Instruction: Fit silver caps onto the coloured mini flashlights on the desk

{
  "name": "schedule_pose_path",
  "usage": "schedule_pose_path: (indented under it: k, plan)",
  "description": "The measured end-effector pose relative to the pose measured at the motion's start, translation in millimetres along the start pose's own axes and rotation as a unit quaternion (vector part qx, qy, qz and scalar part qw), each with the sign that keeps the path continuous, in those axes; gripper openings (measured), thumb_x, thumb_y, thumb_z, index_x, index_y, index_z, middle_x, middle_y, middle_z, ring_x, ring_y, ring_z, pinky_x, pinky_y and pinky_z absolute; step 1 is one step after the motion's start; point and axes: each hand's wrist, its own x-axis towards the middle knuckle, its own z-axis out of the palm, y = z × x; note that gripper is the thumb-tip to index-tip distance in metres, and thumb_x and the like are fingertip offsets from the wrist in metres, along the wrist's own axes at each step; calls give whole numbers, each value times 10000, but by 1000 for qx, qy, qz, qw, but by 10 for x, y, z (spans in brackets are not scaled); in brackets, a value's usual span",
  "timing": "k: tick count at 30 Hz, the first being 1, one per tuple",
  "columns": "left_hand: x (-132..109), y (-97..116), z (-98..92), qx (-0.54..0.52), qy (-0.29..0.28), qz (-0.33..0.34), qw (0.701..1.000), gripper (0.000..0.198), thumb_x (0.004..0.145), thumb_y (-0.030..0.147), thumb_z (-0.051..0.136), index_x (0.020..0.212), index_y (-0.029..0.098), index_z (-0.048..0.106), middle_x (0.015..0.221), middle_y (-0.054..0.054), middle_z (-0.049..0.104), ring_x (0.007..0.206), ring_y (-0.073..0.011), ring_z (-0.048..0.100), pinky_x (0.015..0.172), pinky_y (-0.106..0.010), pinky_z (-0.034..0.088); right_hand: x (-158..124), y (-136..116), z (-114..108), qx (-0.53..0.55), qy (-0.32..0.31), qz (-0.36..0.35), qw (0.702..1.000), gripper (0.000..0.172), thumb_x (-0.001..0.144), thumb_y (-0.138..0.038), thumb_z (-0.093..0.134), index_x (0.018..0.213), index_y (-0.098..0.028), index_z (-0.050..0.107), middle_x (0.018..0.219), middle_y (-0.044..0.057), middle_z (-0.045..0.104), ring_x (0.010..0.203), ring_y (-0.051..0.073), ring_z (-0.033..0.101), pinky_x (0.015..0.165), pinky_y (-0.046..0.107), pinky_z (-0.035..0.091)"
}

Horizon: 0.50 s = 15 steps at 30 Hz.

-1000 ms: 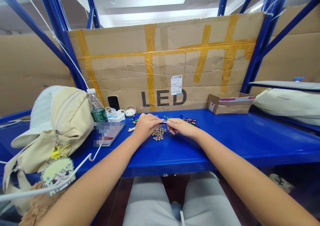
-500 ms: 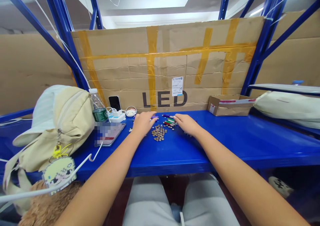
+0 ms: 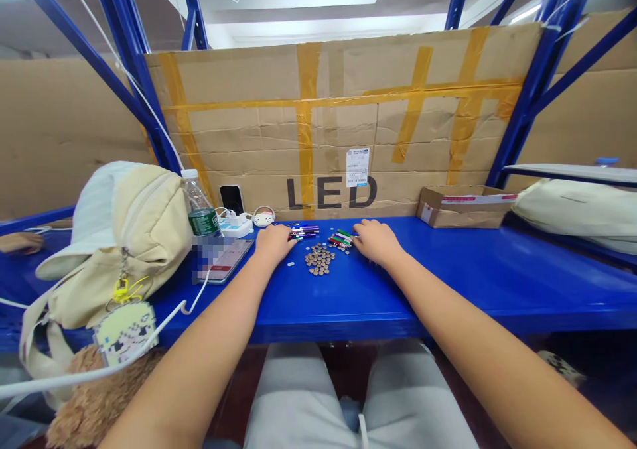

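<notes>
My left hand [image 3: 275, 243] rests on the blue table, its fingers curled around the left ends of a bundle of purple and dark pens [image 3: 305, 231]; the covered ends are hidden. Opposite it, my right hand [image 3: 377, 241] lies palm down with fingers bent and slightly apart, its fingertips at the right ends of red, green and white pens [image 3: 341, 239]. Between the hands and nearer to me is a pile of small brownish coin-like discs [image 3: 319, 260]. One pale oval piece [image 3: 291, 264] lies apart, to the left of the pile.
A phone-like tablet [image 3: 229, 260], a water bottle [image 3: 203, 210], a white power adapter [image 3: 235, 225] and a cream bag [image 3: 124, 237] stand at left. An open cardboard box [image 3: 462, 209] sits at back right. A white cable [image 3: 164, 326] crosses the front left. Cardboard [image 3: 239, 137] walls the back.
My left hand has drawn left, uncovering more of the purple pens. My right hand has shifted slightly right, off the red and green pens. The view has moved a little.
</notes>
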Motion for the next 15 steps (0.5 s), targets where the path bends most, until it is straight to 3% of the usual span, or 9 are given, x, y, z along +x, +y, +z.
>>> schedule_pose_path:
  k: [6, 11, 15]
  plan:
    - [47, 86, 135, -4, -28, 11, 1000, 158, 800, 219, 606, 939, 175, 669, 993, -142, 683, 941, -264, 627, 814, -355, 479, -57, -214, -19, 105, -20, -140, 984, 260, 878, -357, 494, 1012, -231, 678, 1054, 104, 616, 979, 265, 539, 785, 363, 409]
    - [59, 69, 122, -50, -15, 33, 998, 259, 849, 214, 526, 1074, 158, 640, 1043, -135, 667, 946, -240, 627, 830, -336, 482, -66, -224, 29, 135, -57, -142, 979, 255, 870, -367, 520, 1000, -237, 698, 1075, 102, 602, 1006, 260, 519, 848, 387, 402]
    - [55, 143, 58, -198, 45, 78, 976, 334, 834, 243, 544, 1144, 136, 610, 1000, -103, 665, 869, -206, 630, 823, -322, 491, -55, -213, 40, 145, -59, -136, 978, 245, 864, -354, 542, 1018, -240, 694, 1099, 103, 600, 1031, 258, 512, 872, 391, 397]
